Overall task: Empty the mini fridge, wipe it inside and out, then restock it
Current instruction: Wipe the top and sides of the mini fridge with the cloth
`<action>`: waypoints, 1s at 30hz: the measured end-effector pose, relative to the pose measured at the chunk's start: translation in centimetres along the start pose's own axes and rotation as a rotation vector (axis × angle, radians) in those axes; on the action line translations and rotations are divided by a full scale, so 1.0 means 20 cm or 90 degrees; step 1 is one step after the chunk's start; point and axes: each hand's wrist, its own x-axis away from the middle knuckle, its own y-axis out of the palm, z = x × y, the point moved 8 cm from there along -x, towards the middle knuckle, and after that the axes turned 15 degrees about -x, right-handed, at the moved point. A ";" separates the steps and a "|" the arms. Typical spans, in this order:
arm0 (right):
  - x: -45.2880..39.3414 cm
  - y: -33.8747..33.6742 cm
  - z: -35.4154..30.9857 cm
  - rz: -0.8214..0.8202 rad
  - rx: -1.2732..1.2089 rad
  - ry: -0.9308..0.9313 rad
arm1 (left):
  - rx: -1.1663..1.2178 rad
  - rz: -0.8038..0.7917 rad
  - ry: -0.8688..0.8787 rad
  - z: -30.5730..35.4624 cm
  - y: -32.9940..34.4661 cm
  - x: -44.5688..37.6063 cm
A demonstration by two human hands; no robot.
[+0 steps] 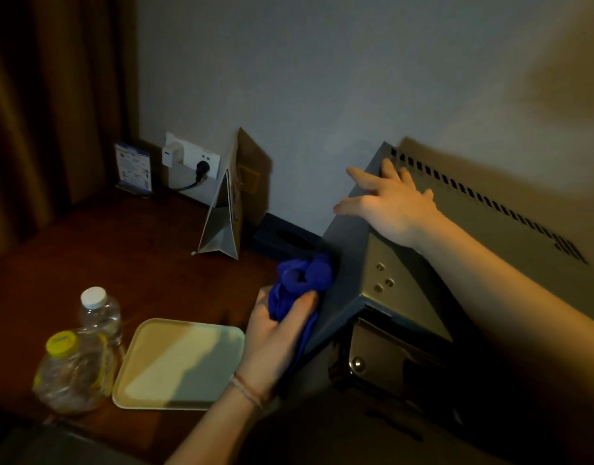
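Closest to me, my left hand (275, 333) grips a bunched blue cloth (300, 283), fingers and thumb curled round it, and holds it against the left side wall of the mini fridge (406, 290). A thin bracelet sits on that wrist. My right hand (389, 204) lies flat on the fridge's top near its far left corner, fingers spread and straight, holding nothing; the forearm runs back across the top toward me. The fridge stands on the dark wooden surface (127, 250) against the wall, on my right, with a row of vent slots (483, 199) along the back edge of its top and three small screws near the front corner. Its front is in deep shadow, so I cannot tell how the door stands.

To the left of my cloth hand rests a pale green tray (178, 364). Just beside the tray stand two clear plastic bottles: one with a yellow cap (70, 374) nearer me, one with a white cap (101, 313) touching it behind. Farther back, a paper bag (228, 209) stands by the wall, with a dark tissue box (285, 238) between it and the fridge. A wall socket (195, 159) holds a white adapter and a black plug, and a small card stand (133, 169) sits to its left, near the brown curtain (47, 105).
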 end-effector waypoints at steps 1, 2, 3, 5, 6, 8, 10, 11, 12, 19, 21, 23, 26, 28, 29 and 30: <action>0.00 0.00 0.00 0.001 -0.001 -0.001 | -0.012 -0.007 0.030 0.05 0.01 -0.03; 0.00 0.00 0.00 0.003 -0.002 -0.002 | -0.020 -0.016 0.042 0.07 0.03 -0.07; 0.00 -0.01 0.00 0.006 -0.002 -0.002 | -0.021 -0.020 0.049 0.09 0.04 -0.13; 0.00 0.00 -0.01 0.009 -0.003 -0.002 | -0.028 -0.022 0.054 0.12 0.07 -0.26; 0.00 0.00 -0.01 0.009 -0.003 -0.002 | -0.035 -0.026 0.048 0.12 0.09 -0.33; -0.01 0.00 -0.01 0.011 0.001 -0.002 | -0.048 -0.029 0.058 0.12 0.13 -0.48; -0.02 0.01 0.00 0.012 0.009 -0.002 | -0.057 -0.034 0.068 0.06 0.16 -0.64; -0.02 0.01 0.00 0.011 0.010 -0.003 | -0.070 -0.032 0.060 0.03 0.17 -0.72; -0.03 0.01 0.00 0.010 0.010 -0.004 | -0.086 -0.027 0.042 -0.01 0.18 -0.79; -0.04 0.01 0.02 0.003 0.014 0.000 | -0.134 -0.087 0.033 -0.21 0.27 -1.08; -0.04 0.02 0.01 -0.003 0.013 0.001 | -0.129 -0.064 0.008 -0.28 0.24 -1.10; -0.03 0.02 0.01 -0.004 0.005 0.006 | -0.132 -0.051 -0.001 -0.31 0.22 -1.08; -0.03 0.01 0.01 0.002 0.002 0.004 | -0.115 -0.047 -0.019 -0.30 0.19 -0.99; -0.03 0.01 0.01 0.004 0.002 0.003 | -0.115 -0.049 -0.031 -0.33 0.16 -0.91; -0.03 0.01 0.00 0.004 0.002 0.003 | -0.114 -0.051 -0.036 -0.36 0.14 -0.87; -0.03 0.01 0.00 0.004 0.003 0.004 | -0.114 -0.054 -0.042 -0.40 0.12 -0.83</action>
